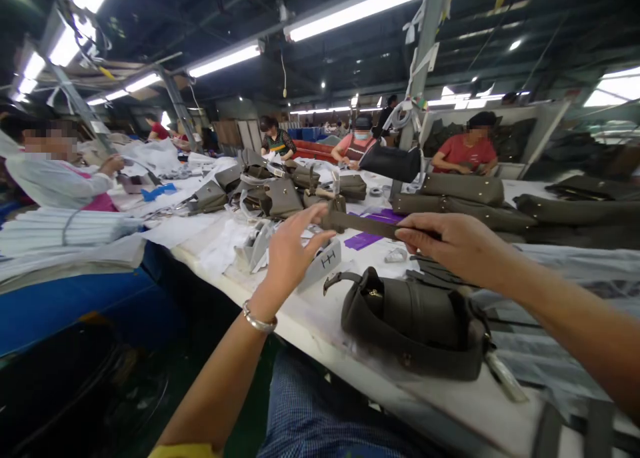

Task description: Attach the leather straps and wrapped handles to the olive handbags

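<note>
A dark olive strap [367, 225] is stretched level above the table. My right hand [453, 241] pinches it near its right part, thumb on the near side. At its left end is my left hand [293, 245], thumb and fingers spread apart around that end; whether they touch it I cannot make out. Below the strap, an olive handbag [413, 335] lies on the white table [320, 325], with a short buckled strap sticking out at its left. A white box [323, 265] with dark marks stands just behind my left wrist.
Several olive bags [283, 198] are heaped mid-table, and more bags [463, 191] lie at the right. Purple sheets [367, 238] lie beyond the strap. A blue bin [155, 298] stands at the left. Co-workers sit around the table; a metal post [425, 65] rises behind.
</note>
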Available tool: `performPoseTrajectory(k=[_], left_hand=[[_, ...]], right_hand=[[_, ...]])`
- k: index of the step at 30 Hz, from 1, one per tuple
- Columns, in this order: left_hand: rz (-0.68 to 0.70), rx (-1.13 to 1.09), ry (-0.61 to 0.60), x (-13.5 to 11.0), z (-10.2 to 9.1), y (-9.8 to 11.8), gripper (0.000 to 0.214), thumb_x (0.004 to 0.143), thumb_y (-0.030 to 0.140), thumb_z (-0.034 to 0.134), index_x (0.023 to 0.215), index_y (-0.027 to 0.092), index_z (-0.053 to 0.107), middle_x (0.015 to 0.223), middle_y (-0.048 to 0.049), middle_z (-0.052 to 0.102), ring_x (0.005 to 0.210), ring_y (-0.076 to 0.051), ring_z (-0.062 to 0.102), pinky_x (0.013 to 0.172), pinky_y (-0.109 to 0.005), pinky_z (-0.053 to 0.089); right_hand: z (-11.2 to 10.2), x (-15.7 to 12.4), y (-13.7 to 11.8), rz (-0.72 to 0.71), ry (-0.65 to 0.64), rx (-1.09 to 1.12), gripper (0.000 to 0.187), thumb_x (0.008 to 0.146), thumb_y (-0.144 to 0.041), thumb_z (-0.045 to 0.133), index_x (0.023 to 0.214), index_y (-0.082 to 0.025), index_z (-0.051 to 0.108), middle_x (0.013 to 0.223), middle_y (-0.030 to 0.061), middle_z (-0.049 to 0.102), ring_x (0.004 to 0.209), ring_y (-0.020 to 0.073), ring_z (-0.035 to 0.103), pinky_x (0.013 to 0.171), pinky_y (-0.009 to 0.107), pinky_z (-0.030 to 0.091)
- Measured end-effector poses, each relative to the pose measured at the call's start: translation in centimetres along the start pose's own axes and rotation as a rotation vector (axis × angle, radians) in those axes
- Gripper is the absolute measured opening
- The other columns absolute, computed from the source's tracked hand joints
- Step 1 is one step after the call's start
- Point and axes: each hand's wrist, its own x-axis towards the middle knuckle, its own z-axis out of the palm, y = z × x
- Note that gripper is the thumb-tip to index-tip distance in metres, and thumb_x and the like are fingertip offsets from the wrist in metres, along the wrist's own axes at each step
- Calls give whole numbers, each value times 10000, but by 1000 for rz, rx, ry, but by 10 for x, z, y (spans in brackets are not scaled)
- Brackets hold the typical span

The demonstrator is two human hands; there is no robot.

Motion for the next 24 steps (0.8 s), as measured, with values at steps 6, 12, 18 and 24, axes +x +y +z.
performPoseTrajectory(k=[6, 12, 18, 24], left_hand=[[-498, -500, -471, -99, 43, -68, 595, 805, 381, 727, 1338, 159, 585, 1195, -163, 690, 681, -163, 631, 670, -324, 540], [-630, -743, -352, -110, 64, -74, 403, 751, 339, 770, 1096, 134, 743, 1013, -128, 739, 780, -211, 647, 762, -362, 528], [-638, -847, -123, -93, 59, -62, 345, 798, 261, 692, 1120, 142, 714, 1136, -115, 705, 994, -223, 625, 862, -335, 503], [-665, -1104, 19, -73, 65, -35, 353, 752, 254, 738, 1086, 141, 707, 1020, -89, 716, 766, -143, 608, 763, -284, 503]], right_hand=[[40, -12, 26, 122, -290, 394, 431, 920, -584, 478, 771, -194, 587, 695, 14, 631, 567, 129, 561, 518, 239, 433], [65, -15, 26, 115, -380, 353, 427, 940, -549, 441, 761, -191, 590, 689, -2, 612, 542, 116, 531, 506, 235, 419], [69, -19, 31, 170, -357, 346, 441, 918, -573, 472, 715, -200, 586, 629, -14, 591, 514, 127, 517, 496, 246, 408], [72, -17, 33, 205, -324, 364, 469, 904, -595, 481, 698, -187, 585, 607, -16, 581, 477, 109, 490, 479, 236, 380]])
